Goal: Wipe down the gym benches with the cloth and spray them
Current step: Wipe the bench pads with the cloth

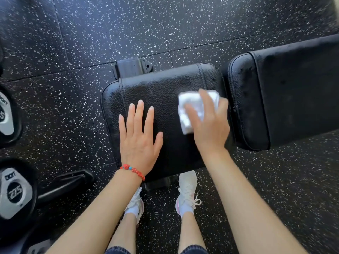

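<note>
A black padded bench seat (pixel 165 88) lies below me, with the longer back pad (pixel 293 92) to its right across a narrow gap. My right hand (pixel 209 125) presses a folded white cloth (pixel 194 107) flat on the seat's right part, near the gap; the hand and cloth are blurred. My left hand (pixel 139 136) rests flat on the seat's left half, fingers spread, holding nothing. A red bead bracelet (pixel 133 170) circles that wrist. No spray bottle is in view.
Black speckled rubber floor (pixel 183 24) surrounds the bench. Dumbbells (pixel 14 195) lie at the left edge, another dumbbell (pixel 5 116) above them. The bench frame's foot (pixel 132 67) sticks out behind the seat. My white shoes (pixel 187 191) stand against the seat's near edge.
</note>
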Demonstrator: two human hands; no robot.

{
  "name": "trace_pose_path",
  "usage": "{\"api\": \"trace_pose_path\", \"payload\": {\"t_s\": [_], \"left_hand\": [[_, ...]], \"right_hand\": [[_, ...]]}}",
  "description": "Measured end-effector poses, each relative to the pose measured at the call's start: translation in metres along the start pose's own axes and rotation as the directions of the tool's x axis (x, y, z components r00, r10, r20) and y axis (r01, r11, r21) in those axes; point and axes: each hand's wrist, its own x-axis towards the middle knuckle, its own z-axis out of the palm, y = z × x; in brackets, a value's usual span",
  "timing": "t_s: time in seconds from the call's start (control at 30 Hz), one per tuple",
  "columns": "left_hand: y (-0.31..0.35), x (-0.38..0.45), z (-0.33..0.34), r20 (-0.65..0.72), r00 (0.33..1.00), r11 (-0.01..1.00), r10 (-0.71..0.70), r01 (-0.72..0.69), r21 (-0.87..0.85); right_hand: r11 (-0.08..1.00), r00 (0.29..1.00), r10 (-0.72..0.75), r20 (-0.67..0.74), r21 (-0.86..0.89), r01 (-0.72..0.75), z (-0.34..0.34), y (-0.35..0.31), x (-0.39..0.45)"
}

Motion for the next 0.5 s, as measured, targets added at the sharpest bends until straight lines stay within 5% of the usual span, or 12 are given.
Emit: {"api": "trace_pose_path", "payload": {"t_s": [0.13,0.5], "left_hand": [[-0.003,-0.001,0.007,-0.031,0.999,0.999,0.010,-0.008,0.048],[0.015,0.003,-0.001,-0.036,0.999,1.000,0.015,-0.014,0.022]], "right_hand": [[0.998,0.997,-0.057,-0.044,-0.038,0.055,0.007,-0.008,0.048],[1.000,0.999,0.005,0.040,0.012,-0.006,-0.030,0.054,-0.058]]}}
